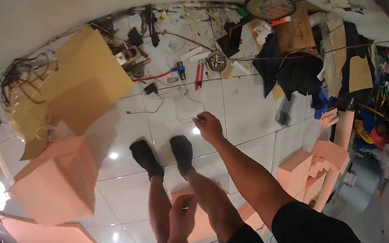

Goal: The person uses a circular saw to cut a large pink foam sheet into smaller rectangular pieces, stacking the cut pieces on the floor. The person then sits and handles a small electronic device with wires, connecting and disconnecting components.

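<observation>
My right hand (209, 126) reaches forward low over the tiled floor, its fingers pinched on a thin pale cable (195, 101). That cable loops away toward a small black-and-blue device (181, 70). Close to my legs is my left hand (183, 218), fingers curled; anything inside them is too small to make out. A black plug adapter (151, 88) lies ahead of my feet, with a thin cord trailing left. Beside the device rest red-handled pliers (199, 75) and a round ashtray (217, 61) full of butts.
Stacked peach-coloured foam sheets (52, 183) stand at left, a flat cardboard sheet (86, 81) behind them. Peach blocks (297, 171) lie at right. A racket-shaped swatter (270, 5), an open carton (295, 33) and black cloth (297, 72) crowd the far right. My socked feet (183, 152) are mid-floor.
</observation>
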Motion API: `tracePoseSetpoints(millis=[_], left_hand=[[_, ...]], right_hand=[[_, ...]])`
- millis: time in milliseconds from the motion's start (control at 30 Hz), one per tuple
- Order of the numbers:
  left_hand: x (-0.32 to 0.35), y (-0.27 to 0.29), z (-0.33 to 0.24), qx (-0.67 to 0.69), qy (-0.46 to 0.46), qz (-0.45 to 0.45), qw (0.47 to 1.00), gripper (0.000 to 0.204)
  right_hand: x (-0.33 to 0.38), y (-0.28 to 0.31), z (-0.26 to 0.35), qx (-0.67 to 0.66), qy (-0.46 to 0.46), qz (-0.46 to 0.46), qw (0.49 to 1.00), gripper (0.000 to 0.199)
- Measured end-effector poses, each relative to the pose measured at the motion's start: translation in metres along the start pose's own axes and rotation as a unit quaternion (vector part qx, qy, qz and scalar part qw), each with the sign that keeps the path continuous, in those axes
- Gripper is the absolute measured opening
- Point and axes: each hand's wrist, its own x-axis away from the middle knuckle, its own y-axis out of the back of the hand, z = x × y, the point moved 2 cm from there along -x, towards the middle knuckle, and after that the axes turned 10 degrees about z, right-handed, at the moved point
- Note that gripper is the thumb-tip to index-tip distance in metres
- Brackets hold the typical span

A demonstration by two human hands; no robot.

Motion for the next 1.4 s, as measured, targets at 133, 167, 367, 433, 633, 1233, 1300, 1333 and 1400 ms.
tracePoseSetpoints(millis=[133,167,367,433,633,1233,1300,1333,1400], left_hand=[[-0.067,-0.01,0.031,-0.011,-0.009,0.028,1.0,0.024],[-0.078,-0.01,0.031,0.018,0.03,0.063,0.997,0.022],[-0.118,-0.019,0.025,-0.103,-0.056,0.085,0.989,0.024],[-0.121,-0.02,0.019,-0.057,-0.05,0.07,0.995,0.023],[-0.127,-0.007,0.004,-0.056,-0.007,0.072,0.996,0.023],[-0.179,0.05,-0.013,0.249,-0.085,-0.15,0.953,0.036],[-0.179,0.053,-0.021,0.326,-0.117,-0.163,0.924,0.041],[-0.179,0.055,-0.018,0.34,-0.12,-0.156,0.92,0.041],[-0.181,0.062,-0.01,0.366,-0.129,-0.141,0.911,0.042]], right_hand=[[-0.1,-0.044,-0.01,0.019,-0.018,-0.071,0.997,0.036],[-0.121,-0.05,-0.009,0.028,-0.029,-0.092,0.995,0.038],[-0.202,-0.08,-0.023,0.012,0.004,-0.236,0.972,0.044],[-0.208,-0.087,-0.025,0.028,-0.019,-0.236,0.971,0.045],[-0.212,-0.091,-0.018,0.015,-0.022,-0.303,0.953,0.049],[-0.048,-0.026,0.104,0.069,0.222,0.0,0.973,0.037],[-0.024,-0.024,0.12,0.074,0.27,0.1,0.955,0.04],[-0.013,-0.025,0.124,0.064,0.291,0.148,0.943,0.043],[0.0,-0.025,0.134,0.072,0.333,0.163,0.926,0.044]])
